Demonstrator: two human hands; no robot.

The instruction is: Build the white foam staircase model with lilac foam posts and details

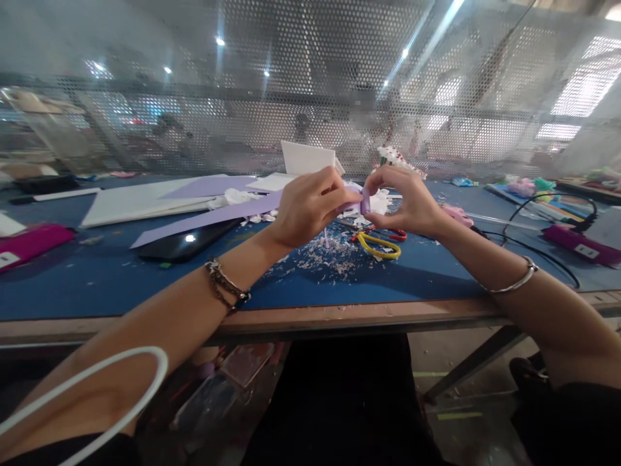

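Observation:
My left hand (310, 204) and my right hand (410, 200) meet above the blue table (97, 285), both pinched on a small folded piece of lilac paper (363, 202). A thin white stick (326, 237) hangs down below my left hand. Paper scraps (330, 257) lie scattered under the hands. Yellow-handled scissors (381, 247) and red-handled scissors (395, 234) lie just beneath my right hand.
A long lilac paper strip (204, 220) and white sheets (145, 200) lie left of centre beside a black phone (187, 244). Magenta cases sit at far left (32, 241) and far right (579, 244). Black cables (548, 207) curl at right. A perforated metal screen (310, 97) backs the table.

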